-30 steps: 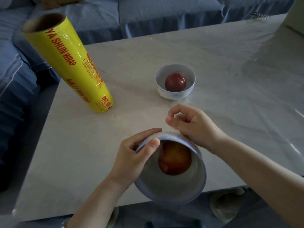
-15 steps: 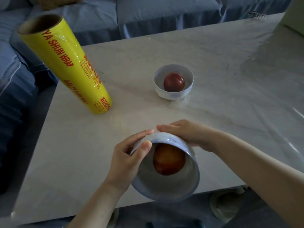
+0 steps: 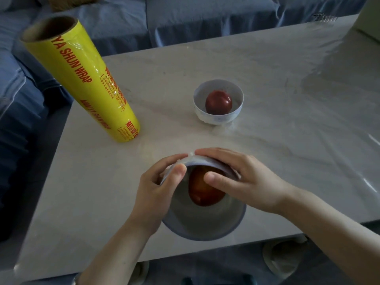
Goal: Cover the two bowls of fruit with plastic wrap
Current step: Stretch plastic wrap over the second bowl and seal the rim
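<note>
Head view, looking down. Pale marble-look table, blue sofa behind it. Clear film lies wrinkled over the table's right part. Yellow roll of wrap stands on end at the left, leaning in this wide view. Near bowl sits at the table's front edge, tipped so its mouth faces the camera. Left hand grips its left rim, thumb inside, fingers behind. Right hand clasps the top rim, fingers along the outside, thumb across the mouth. Orange-red fruit inside. Far bowl stands upright mid-table, apart from both hands, holding a dark red fruit.
</note>
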### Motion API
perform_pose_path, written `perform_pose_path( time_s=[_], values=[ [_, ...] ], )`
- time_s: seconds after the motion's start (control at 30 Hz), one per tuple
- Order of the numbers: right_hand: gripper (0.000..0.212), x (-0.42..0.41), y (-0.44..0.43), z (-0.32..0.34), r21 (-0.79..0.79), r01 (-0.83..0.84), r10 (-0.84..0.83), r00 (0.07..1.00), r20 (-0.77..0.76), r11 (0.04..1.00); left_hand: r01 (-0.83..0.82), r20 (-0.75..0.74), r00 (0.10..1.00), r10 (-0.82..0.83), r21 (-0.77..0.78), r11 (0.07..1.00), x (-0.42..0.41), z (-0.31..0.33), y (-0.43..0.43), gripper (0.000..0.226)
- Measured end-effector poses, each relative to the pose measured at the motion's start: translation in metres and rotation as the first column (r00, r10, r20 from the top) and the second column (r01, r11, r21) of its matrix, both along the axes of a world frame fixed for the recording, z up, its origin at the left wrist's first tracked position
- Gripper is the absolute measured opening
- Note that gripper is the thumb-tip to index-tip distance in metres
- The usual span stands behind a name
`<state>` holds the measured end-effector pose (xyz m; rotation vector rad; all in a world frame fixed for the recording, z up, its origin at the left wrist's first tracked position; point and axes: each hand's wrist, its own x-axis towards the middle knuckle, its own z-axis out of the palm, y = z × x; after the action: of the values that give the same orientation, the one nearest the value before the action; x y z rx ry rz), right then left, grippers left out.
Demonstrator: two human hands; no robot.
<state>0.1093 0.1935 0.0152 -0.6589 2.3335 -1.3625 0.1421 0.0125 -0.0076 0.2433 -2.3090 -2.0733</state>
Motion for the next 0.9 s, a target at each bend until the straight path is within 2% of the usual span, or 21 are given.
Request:
perform_pose_path(
  time_s=[0.1,0.2,0.3,0.37,0.43,0.53,0.63,0.73,0.8,0.83,0.9],
  values=[
    [0.045,-0.007,-0.007,0.002,-0.033,-0.027,0.029,0.996,0.083,0.999,0.035,0.045,0.998,-0.033,-0.046,0.998,0.003,0.001,0.003,0.041],
    [0.049,-0.016,-0.005,0.003,-0.050,-0.127,0.134,0.971,0.198,0.991,0.014,0.116,0.993,-0.010,-0.036,0.999,0.005,0.000,0.002,0.036],
    [0.072,-0.022,0.003,-0.006,-0.009,-0.157,0.149,0.916,0.373,0.988,-0.009,0.113,0.994,0.010,-0.013,1.000,0.007,0.001,0.006,0.034],
    [0.085,-0.018,0.012,-0.014,-0.103,-0.078,0.117,0.874,0.471,0.992,-0.095,0.096,0.991,0.090,0.053,0.994,0.005,0.000,0.009,0.033],
    [0.089,-0.011,0.022,-0.023,-0.290,0.048,0.119,0.839,0.530,0.956,-0.203,0.159,0.972,0.174,0.197,0.959,-0.001,-0.003,0.009,0.038],
    [0.082,-0.003,0.027,-0.031,-0.419,0.247,0.059,0.802,0.595,0.874,-0.225,0.286,0.950,0.123,0.359,0.906,-0.006,-0.003,0.010,0.061],
    [0.070,-0.002,0.027,-0.036,-0.431,0.333,-0.034,0.823,0.568,0.839,-0.140,0.340,0.940,-0.022,0.444,0.885,-0.006,0.003,0.009,0.041],
    [0.065,-0.003,0.027,-0.033,-0.409,0.357,-0.086,0.831,0.550,0.840,0.022,0.357,0.918,-0.176,0.396,0.918,-0.012,0.009,-0.001,0.029],
    [0.051,-0.003,0.027,-0.031,-0.410,0.334,-0.068,0.837,0.543,0.848,0.158,0.364,0.886,-0.288,0.348,0.924,-0.019,0.014,-0.007,0.041],
    [0.049,-0.002,0.026,-0.030,-0.411,0.315,-0.053,0.843,0.535,0.855,0.213,0.367,0.870,-0.331,0.325,0.921,-0.022,0.017,-0.007,0.048],
    [0.053,-0.001,0.024,-0.029,-0.401,0.285,-0.040,0.853,0.521,0.871,0.271,0.336,0.872,-0.356,0.274,0.923,-0.023,0.022,-0.004,0.047]
  ],
)
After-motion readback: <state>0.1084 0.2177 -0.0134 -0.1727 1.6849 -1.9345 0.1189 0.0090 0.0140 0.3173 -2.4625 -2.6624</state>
